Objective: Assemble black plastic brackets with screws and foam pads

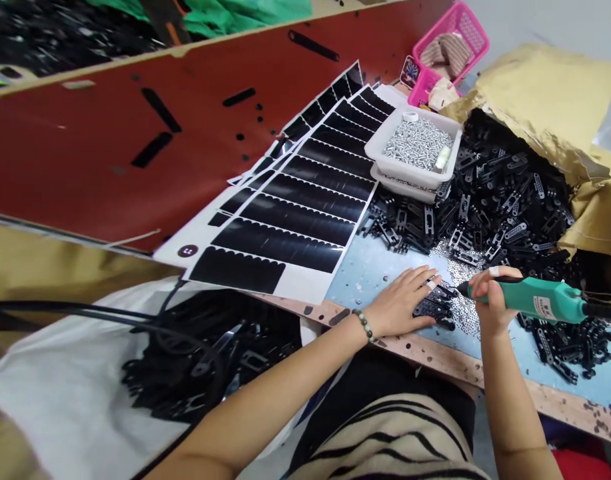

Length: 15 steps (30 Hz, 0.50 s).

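Observation:
Gripped in my right hand [495,297] is a teal electric screwdriver [545,299], lying nearly level with its dark tip pointing left. That tip reaches several black slotted parts [435,305] grouped on the light blue work surface. My left hand [402,300] lies flat over the left side of this group, fingers stretched out and touching the parts. White tape wraps a finger on each hand. Small silver washers or nuts [465,313] are scattered just beyond and beside the tip. Whether the tip sits in a screw is too small to tell.
A white tub of silver screws [418,143] stands behind my hands. A big heap of black parts [505,180] spills from a tan sack [540,87]. Black sticker sheets [295,193] lie left, beside a red board [85,147]. Below left is a white sack [75,373].

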Each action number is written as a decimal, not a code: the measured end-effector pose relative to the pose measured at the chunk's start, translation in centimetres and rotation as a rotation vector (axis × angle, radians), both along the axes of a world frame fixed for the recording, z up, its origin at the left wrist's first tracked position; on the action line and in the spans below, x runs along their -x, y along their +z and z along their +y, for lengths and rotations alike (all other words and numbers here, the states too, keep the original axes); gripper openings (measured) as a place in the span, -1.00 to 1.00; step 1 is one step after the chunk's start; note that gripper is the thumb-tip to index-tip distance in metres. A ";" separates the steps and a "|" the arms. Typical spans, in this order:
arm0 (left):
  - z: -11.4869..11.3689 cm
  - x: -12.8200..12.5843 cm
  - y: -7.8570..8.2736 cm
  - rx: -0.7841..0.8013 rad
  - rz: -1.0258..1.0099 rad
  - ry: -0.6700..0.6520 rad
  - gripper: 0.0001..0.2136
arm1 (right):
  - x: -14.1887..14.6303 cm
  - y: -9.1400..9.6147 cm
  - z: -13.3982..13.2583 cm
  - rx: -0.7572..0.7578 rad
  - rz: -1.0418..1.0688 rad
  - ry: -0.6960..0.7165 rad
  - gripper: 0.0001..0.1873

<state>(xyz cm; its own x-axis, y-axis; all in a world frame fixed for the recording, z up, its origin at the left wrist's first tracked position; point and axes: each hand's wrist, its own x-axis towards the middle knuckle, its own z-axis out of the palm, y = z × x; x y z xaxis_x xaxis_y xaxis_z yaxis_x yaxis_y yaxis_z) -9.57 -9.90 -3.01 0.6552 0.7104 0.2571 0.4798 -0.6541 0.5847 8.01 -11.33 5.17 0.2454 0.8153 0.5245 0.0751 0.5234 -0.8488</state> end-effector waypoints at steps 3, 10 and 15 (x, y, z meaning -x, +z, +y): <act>0.0 0.0 -0.1 -0.007 -0.017 -0.006 -0.24 | 0.0 -0.6 0.2 0.026 -0.032 0.012 -0.87; -0.2 -0.2 -0.2 -0.003 -0.025 -0.001 -0.25 | -0.4 -0.9 0.5 0.063 -0.109 0.105 -0.87; -0.2 -0.2 0.0 0.030 0.006 -0.002 -0.29 | -0.5 -0.4 0.4 0.054 -0.108 0.114 -0.86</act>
<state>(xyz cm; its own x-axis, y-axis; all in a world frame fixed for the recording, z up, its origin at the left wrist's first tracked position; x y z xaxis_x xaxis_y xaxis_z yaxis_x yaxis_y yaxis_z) -9.36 -10.11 -3.00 0.6584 0.7161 0.2317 0.4818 -0.6375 0.6012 8.56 -10.98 4.76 0.0945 0.8624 0.4974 0.1101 0.4875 -0.8662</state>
